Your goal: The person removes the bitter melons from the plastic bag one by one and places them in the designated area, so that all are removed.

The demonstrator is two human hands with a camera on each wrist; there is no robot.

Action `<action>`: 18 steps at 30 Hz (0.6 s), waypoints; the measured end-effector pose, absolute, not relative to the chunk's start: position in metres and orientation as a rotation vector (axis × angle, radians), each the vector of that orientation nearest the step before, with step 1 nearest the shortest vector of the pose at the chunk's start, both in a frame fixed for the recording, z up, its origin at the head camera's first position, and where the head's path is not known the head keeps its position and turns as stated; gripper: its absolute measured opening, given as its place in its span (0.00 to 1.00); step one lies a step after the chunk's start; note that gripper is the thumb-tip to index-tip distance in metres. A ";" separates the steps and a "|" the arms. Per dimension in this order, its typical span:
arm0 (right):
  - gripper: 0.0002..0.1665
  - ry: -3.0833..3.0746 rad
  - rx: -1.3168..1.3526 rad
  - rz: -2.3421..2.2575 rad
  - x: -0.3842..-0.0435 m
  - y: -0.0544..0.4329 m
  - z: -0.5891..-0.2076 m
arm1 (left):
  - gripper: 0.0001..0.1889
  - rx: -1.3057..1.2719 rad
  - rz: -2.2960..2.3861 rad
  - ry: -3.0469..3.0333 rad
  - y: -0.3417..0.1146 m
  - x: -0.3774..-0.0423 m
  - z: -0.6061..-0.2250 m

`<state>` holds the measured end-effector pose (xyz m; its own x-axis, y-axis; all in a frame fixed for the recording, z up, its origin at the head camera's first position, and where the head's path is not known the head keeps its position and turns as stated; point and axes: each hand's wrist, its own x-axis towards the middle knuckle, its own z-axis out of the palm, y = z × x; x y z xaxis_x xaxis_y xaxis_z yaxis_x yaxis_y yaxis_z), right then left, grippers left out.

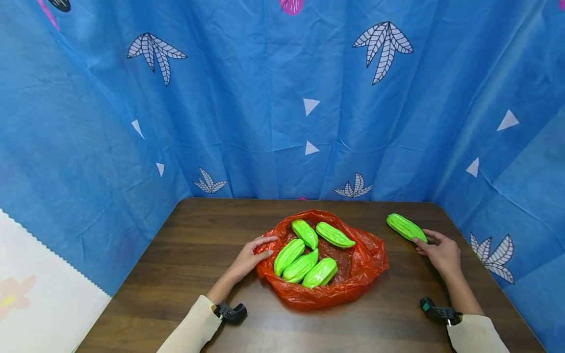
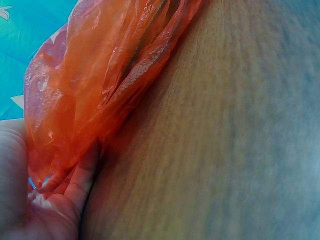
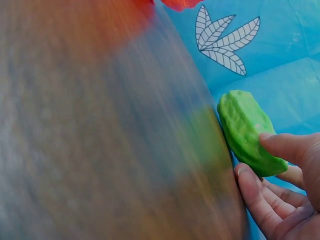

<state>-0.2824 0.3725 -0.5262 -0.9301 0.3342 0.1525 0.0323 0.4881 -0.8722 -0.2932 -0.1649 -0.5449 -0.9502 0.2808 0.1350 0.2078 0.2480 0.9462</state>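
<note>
Fingers, right hand point(image 1: 441, 251): thumb and forefinger tips close on the near end of a green gourd point(image 1: 406, 227); in the wrist view the thumb lies on top and the other fingers point(image 3: 260, 192) curl under it. I read this as a light pinch, not a full grip.

Fingers, left hand point(image 1: 251, 255): pinching the rim of the orange bag point(image 1: 366, 264), plastic bunched in the palm.

Gourd: on the counter point(image 1: 198, 255), running away from the right fingers toward the blue curtain point(image 1: 265, 98), well apart from the bag.

Bag contents: five more gourds point(image 1: 304, 262), just beyond the left fingers.

Risks, my judgement: held by one end only, the smooth gourd may pivot or slip out. If the left fingers loosen, the rim may slump shut.
</note>
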 end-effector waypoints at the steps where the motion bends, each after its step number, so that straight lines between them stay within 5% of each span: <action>1: 0.33 -2.436 -0.302 1.415 -0.282 0.373 -0.526 | 0.21 0.473 1.831 2.429 -0.165 -0.293 -0.545; 18: 0.30 -2.581 -0.253 1.012 -0.272 0.381 -0.498 | 0.21 0.545 1.799 2.407 -0.169 -0.294 -0.544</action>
